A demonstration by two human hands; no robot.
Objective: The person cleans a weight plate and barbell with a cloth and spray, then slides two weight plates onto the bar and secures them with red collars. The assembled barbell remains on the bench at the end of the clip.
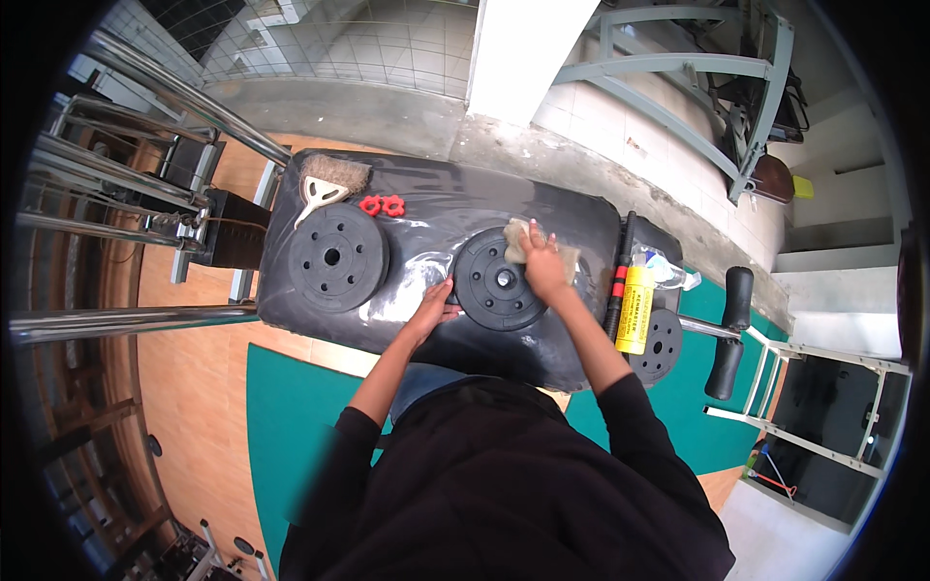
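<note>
Two black weight plates lie flat on a black padded bench (581, 363). At nine o'clock, the first plate (338, 257), untouched, with a brush (327, 184) and red collar nuts (382, 205) just above it. At centre, the second plate (500, 279): left hand (431, 312) steadies its rim at eight o'clock, fingers loosely curled against it; right hand (545, 266) presses a tan cloth (523, 237) at two o'clock, fingers flat upon it. Wiping appears under way; how much is cleaned cannot be judged. At three o'clock, yellow spray can (635, 308), third plate (659, 344) partly hidden.
</note>
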